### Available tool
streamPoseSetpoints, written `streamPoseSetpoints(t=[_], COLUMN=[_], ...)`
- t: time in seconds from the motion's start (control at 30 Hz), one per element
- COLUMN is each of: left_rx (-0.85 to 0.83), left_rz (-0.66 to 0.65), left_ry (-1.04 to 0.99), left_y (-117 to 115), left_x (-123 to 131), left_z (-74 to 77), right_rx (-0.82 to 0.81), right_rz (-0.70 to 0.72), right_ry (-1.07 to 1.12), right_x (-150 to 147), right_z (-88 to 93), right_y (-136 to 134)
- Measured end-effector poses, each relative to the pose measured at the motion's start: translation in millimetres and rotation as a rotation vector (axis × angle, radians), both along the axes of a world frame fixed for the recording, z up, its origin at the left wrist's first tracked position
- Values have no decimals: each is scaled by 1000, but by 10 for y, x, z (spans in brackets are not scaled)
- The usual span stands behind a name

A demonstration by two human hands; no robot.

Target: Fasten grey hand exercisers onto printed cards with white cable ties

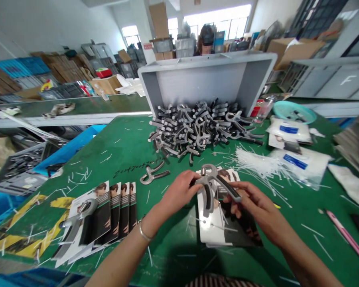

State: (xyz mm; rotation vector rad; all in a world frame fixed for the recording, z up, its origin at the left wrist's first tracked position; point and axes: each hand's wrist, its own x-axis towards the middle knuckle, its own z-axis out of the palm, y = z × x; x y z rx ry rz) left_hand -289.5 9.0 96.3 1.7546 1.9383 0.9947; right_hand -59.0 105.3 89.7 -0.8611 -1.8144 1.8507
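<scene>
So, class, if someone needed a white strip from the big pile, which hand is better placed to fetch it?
Probably the right hand: the white strips lie just beyond it, while the left hand is farther off, across the grip tool.

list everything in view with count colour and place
Table: one, green, foreground
Crate: one, grey, tipped at far end
Piled hand grips: many, grey-black, spilling from crate
Loose grip: one, grey-black, left of centre
Left cards: several, black-white, lower left
Resting grip: one, grey-black, on left cards
Right cards: several, black-white, lower centre
Held grip: one, grey-black, over right cards
Cable ties: many, white, heaped right
Bags: two, clear, blue-labelled, right
Tray: one, turquoise, far right
Tool: one, pink, right edge
Tape: several, yellow-black, lower left
Bin: at least one, blue, left
Cartons: many, brown, background
Person: one, behind crate
Left hand: one, on held grip
Right hand: one, on held grip
</scene>
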Motion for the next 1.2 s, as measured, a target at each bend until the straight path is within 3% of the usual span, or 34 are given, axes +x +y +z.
streamPoseSetpoints(t=[0.17,0.27,0.33,0.47,0.57,0.63,0.7,0.8,0.97,1.2], left_rx=[-53,-67,-91,-118,-46,8,45,94,111,152], left_rz=[-127,-194,-237,-252,-165,-118,-145,-213,-122,-157], left_ry=[24,51,67,60,23,2,-49,-174,-289,-243], left_y=[66,-17,-61,-50,65,166,248,286,200,188], left_x=[93,123,146,171,169,172,191,252,338,315], left_z=[-173,-180,-151,-82,-100,-155,-226,-309,-365,-414], right_rx=[-77,-5,158,663,834,846,836,777,682,651], right_rz=[43,84,69,-91,55,190,209,113,-64,-74], right_ry=[-102,-187,-284,-356,-274,-240,-221,-165,-106,-118], right_x=[271,457,548,573,420,272,133,-5,-97,-135], right_z=[-114,-210,-255,-253,-201,-186,-208,-293,-392,-332], right_y=[-63,-161,-183,-148,-160,-193,-213,-179,-61,-37])
